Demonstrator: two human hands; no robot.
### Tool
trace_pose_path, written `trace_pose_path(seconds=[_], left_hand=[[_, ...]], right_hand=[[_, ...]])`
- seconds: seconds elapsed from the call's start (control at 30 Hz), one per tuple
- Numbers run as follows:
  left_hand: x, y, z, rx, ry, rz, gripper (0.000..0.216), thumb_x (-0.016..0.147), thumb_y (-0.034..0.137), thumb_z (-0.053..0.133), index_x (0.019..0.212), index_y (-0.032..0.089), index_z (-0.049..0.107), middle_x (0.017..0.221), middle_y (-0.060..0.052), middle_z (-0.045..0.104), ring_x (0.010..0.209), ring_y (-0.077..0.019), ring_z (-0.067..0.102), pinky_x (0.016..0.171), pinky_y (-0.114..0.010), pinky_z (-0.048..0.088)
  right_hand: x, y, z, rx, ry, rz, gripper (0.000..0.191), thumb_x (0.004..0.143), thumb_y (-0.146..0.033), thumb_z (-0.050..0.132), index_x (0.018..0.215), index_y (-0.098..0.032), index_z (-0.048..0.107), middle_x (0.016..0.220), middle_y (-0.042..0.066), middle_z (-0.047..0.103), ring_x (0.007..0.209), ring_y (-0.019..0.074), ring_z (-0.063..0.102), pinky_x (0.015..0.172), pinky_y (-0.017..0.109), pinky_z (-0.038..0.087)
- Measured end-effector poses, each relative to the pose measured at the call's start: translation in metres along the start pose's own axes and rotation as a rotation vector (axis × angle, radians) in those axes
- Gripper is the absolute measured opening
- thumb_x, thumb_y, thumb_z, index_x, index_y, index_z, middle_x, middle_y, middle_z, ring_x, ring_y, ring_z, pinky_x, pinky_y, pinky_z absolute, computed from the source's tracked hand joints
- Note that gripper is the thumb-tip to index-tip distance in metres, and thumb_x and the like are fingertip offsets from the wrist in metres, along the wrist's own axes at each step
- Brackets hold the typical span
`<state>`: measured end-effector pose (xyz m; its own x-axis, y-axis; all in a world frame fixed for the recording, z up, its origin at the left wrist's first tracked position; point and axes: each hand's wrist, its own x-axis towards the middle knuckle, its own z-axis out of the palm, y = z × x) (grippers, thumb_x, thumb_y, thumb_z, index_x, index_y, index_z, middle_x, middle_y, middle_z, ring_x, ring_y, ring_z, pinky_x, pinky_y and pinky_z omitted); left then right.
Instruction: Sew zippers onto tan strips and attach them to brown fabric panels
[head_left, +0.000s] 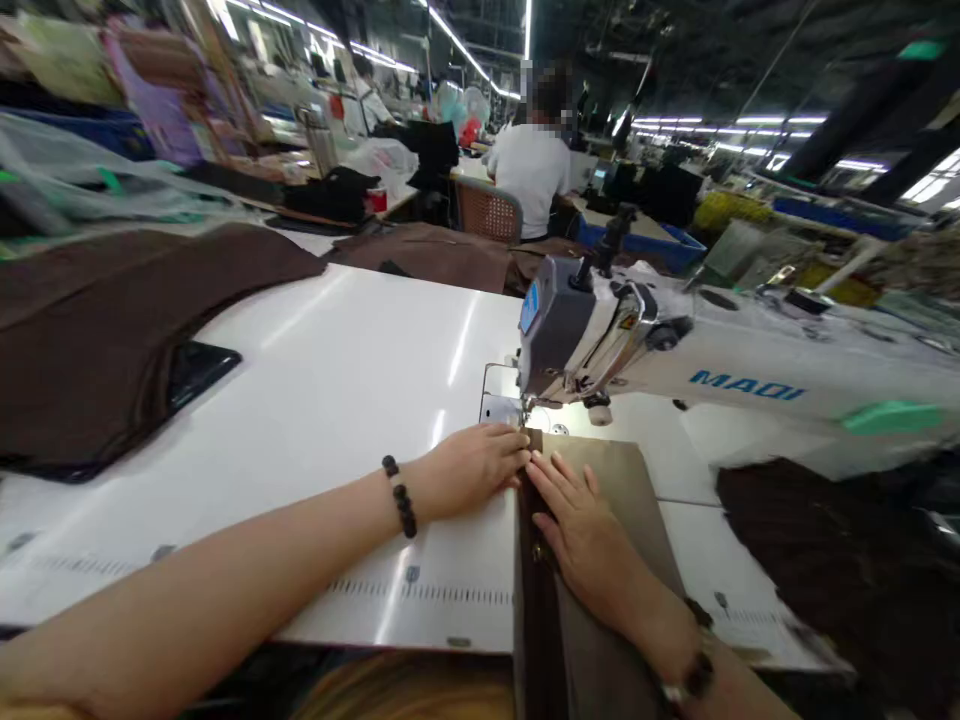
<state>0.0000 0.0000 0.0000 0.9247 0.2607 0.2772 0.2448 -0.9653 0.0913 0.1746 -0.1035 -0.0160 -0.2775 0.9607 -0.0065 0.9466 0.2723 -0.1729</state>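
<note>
A strip of dark brown fabric [541, 640] runs from the table's front edge up to the needle area of a white sewing machine [660, 350]. Along its right side lies a lighter olive-brown fabric panel [630, 490]. My left hand [476, 468] has its fingers bent together at the strip's left edge, close in front of the presser foot; its fingertips are partly hidden. Flat on the fabric, with fingers stretched out toward the needle, rests my right hand [589, 530]. The fingertips of both hands nearly meet. A small shiny piece on the strip is too blurred to name.
Brown fabric pieces [112, 330] cover the left of the white table [337, 400]. More dark fabric [802, 560] lies at the right. The machine head stands just beyond my hands. Farther back, a person in a white shirt [529, 170] sits on a chair [489, 210].
</note>
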Motion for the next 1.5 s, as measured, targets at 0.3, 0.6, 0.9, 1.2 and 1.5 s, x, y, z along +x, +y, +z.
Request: trace_pose_path(seconds=[0.3, 0.6, 0.9, 1.2, 1.5], left_hand=[[-0.004, -0.002, 0.011, -0.017, 0.011, -0.054, 0.033, 0.089, 0.028, 0.045, 0.116, 0.011, 0.05, 0.121, -0.009, 0.052, 0.113, -0.0232, 0.045, 0.099, -0.036, 0.035], [0.003, -0.005, 0.009, -0.037, -0.013, -0.114, 0.036, 0.087, 0.031, 0.049, 0.117, 0.011, 0.047, 0.12, -0.009, 0.05, 0.115, -0.0237, 0.04, 0.099, -0.037, 0.033], [0.005, -0.006, 0.006, -0.029, -0.034, -0.128, 0.036, 0.087, 0.031, 0.05, 0.116, 0.011, 0.047, 0.115, -0.009, 0.051, 0.111, -0.0239, 0.042, 0.098, -0.038, 0.034], [0.006, -0.008, 0.008, -0.038, -0.007, -0.125, 0.038, 0.086, 0.034, 0.051, 0.116, 0.012, 0.047, 0.113, -0.009, 0.051, 0.11, -0.0236, 0.043, 0.097, -0.036, 0.035], [-0.007, 0.027, -0.008, 0.043, -0.123, -0.08, 0.031, 0.084, 0.024, 0.053, 0.111, 0.009, 0.051, 0.113, -0.011, 0.053, 0.106, -0.0242, 0.047, 0.094, -0.036, 0.038]], right_hand=[[0.001, 0.005, -0.003, 0.014, -0.009, -0.013, 0.047, 0.09, -0.026, 0.026, 0.137, -0.023, 0.024, 0.143, -0.004, 0.022, 0.133, 0.0192, 0.017, 0.106, 0.052, 0.022], [0.012, 0.012, -0.007, 0.038, -0.009, -0.01, 0.047, 0.09, -0.026, 0.028, 0.137, -0.023, 0.025, 0.143, -0.002, 0.025, 0.133, 0.02, 0.018, 0.106, 0.053, 0.022], [0.016, 0.013, -0.008, 0.054, -0.005, 0.006, 0.047, 0.089, -0.025, 0.028, 0.136, -0.023, 0.027, 0.143, -0.001, 0.026, 0.133, 0.0207, 0.018, 0.106, 0.054, 0.021], [0.018, 0.013, -0.009, 0.074, -0.008, 0.008, 0.048, 0.089, -0.025, 0.029, 0.136, -0.023, 0.026, 0.142, 0.0, 0.026, 0.133, 0.0197, 0.018, 0.106, 0.053, 0.02], [0.017, 0.013, -0.01, 0.102, 0.029, 0.004, 0.045, 0.089, -0.026, 0.031, 0.133, -0.021, 0.033, 0.141, 0.004, 0.031, 0.131, 0.02, 0.022, 0.105, 0.051, 0.021]])
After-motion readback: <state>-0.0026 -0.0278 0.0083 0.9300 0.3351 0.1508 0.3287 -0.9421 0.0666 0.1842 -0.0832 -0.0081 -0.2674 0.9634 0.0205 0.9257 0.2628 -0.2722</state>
